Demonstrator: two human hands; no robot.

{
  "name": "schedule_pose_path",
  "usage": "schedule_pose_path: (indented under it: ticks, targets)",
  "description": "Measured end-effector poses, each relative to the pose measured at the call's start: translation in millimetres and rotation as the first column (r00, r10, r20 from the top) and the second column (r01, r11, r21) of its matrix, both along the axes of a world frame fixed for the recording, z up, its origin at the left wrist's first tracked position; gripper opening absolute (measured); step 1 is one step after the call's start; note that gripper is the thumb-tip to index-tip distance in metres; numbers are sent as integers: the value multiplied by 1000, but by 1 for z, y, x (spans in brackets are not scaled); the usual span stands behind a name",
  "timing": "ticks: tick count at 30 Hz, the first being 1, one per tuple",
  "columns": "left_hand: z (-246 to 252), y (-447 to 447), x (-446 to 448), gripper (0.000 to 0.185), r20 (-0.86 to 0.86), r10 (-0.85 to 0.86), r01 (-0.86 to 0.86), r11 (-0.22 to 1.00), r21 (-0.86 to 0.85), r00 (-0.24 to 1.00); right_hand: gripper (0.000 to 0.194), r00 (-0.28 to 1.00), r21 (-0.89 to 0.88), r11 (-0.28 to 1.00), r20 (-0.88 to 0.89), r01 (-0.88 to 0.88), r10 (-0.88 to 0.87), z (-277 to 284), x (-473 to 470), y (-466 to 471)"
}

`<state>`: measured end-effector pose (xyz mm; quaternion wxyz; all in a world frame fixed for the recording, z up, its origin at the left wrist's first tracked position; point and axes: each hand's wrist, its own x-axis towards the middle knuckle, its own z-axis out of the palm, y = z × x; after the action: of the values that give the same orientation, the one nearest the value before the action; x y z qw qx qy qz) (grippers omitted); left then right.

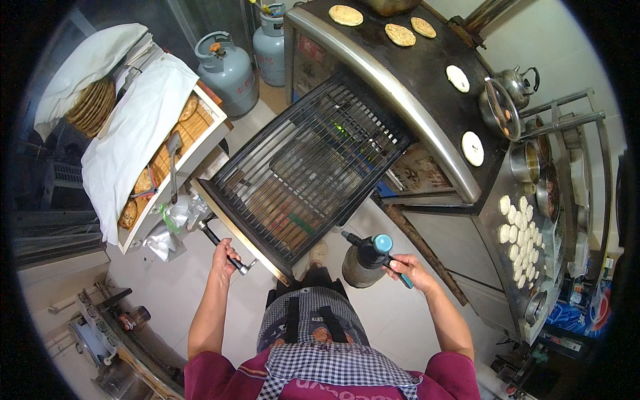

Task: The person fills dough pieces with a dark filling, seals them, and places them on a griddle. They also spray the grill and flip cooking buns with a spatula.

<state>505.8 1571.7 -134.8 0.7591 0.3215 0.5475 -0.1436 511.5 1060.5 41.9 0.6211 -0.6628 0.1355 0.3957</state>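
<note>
My left hand (pixel 228 256) is closed around the black bar handle (pixel 215 237) on the front of a slatted metal oven rack drawer (pixel 300 170), which is pulled out from under the griddle. No bread lies on its bars. In my right hand (pixel 409 269) is the handle of a dark pump spray bottle (pixel 364 262) with a blue knob, held upright just right of the drawer's front end. Its nozzle points up and left, towards the drawer. Round flatbreads (pixel 345 15) lie spaced apart on the dark griddle (pixel 410 65), some browned and some pale.
At left, a tray box (pixel 220 120) holds baked breads, tongs and a spatula under white cloth (pixel 145 115). Gas cylinders (pixel 230 75) stand behind. At right are pots (pixel 525 161) and many small dough pieces (pixel 520 235). A long wooden pole (pixel 425 252) leans beside the cabinet.
</note>
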Motion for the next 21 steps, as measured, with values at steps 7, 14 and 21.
schedule_pose_path:
  ticks: [7,14,21]
  targets:
    - [3,-2,1,33,-21,19,-19,999,28,1000,32,912,-111,905,22,410,-410,3,42,-19]
    - [5,0,-1,30,-7,-4,4,1000,18,1000,31,893,-189,882,227,431,-388,9,120,-42]
    - [3,-1,-3,25,0,39,-39,999,10,999,32,943,-288,914,251,286,-216,32,184,-49]
